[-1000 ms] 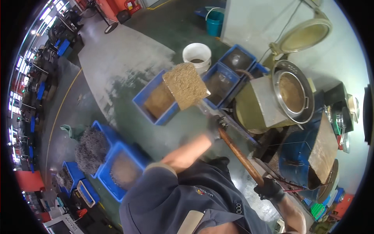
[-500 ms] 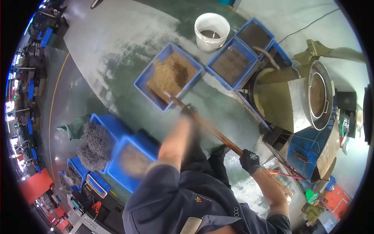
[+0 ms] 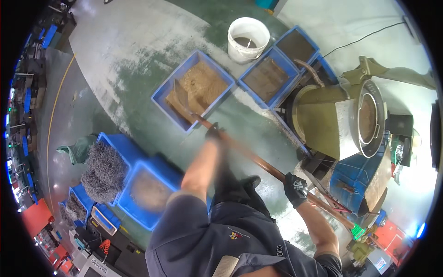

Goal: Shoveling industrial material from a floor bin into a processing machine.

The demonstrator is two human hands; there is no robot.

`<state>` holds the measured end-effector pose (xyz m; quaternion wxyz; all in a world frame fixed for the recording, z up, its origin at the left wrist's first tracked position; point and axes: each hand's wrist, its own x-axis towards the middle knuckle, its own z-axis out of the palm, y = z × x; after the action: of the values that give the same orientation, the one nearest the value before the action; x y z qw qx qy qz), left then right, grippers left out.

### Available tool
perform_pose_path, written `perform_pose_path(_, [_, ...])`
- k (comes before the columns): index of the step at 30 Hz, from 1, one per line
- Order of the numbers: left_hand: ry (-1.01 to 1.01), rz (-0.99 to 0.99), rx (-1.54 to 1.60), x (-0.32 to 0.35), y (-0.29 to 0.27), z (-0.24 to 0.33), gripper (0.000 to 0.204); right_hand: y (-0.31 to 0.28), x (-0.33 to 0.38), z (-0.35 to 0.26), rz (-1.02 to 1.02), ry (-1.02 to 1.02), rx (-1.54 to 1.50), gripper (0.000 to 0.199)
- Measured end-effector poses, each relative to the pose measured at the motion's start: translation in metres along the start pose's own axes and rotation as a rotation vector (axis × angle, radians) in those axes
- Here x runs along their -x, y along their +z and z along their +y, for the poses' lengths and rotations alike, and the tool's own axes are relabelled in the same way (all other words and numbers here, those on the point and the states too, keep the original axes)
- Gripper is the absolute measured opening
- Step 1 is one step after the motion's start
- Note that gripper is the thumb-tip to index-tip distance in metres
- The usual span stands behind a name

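Observation:
Both my hands, in dark gloves, grip the long brown wooden handle of a shovel (image 3: 251, 156). My left hand (image 3: 214, 133) is closed low on the handle, close to the blade, and looks slightly blurred. Farther up, my right hand (image 3: 295, 188) is wrapped round the handle, to the right of my body. The shovel's blade (image 3: 181, 98) is turned edge-on over the left part of a blue bin (image 3: 217, 108). Tan, grainy material (image 3: 205, 81) lies in that bin. I cannot tell whether the blade touches it.
Right of the bin stand a white bucket (image 3: 235, 53), blue trays (image 3: 258, 99) of dark material and a large olive drum machine (image 3: 318, 117). At left are blue bins (image 3: 131, 201), one heaped with tangled metal shavings (image 3: 105, 171). My shoe (image 3: 251, 181) is near the handle.
The shovel blade, barely visible before, now shows edge-on at the bin's left side. A dark patch on the tan material is gone. Both hands keep their hold; the view has shifted slightly.

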<state>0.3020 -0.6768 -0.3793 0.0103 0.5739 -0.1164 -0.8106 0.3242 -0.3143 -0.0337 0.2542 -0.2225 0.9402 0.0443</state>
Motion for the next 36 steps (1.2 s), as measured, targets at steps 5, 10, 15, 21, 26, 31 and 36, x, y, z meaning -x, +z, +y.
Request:
perform_pose_path(5, [0.032,-0.165,0.105,0.024,0.025,-0.024,0.018,-0.021,0.034,0.043,0.092,0.015,0.032,0.015])
perform_pose_path(10, [0.186,-0.637,-0.178,0.127,0.067,-0.097,0.013,-0.012,0.098,0.121,0.025,0.131,-0.247,0.026])
perform_pose_path(15, [0.124,-0.632,-0.317,0.322,0.164,-0.217,0.009,0.025,0.183,0.229,-0.049,-0.003,-0.561,0.035])
perform_pose_path(21, [-0.306,-1.035,-0.257,0.42,0.203,-0.398,0.006,0.01,0.325,0.302,-0.297,0.428,-1.091,0.023])
perform_pose_path(26, [-0.726,-0.977,-0.372,0.476,0.267,-0.537,0.023,0.091,0.433,0.373,0.334,0.579,-0.731,0.021])
perform_pose_path(31, [-0.815,-1.147,-0.402,0.525,0.342,-0.635,0.017,0.066,0.503,0.436,0.579,0.962,-0.511,0.008])
perform_pose_path(36, [-1.038,-0.992,-0.269,0.541,0.413,-0.706,0.018,-0.056,0.509,0.476,0.544,0.94,0.234,0.015])
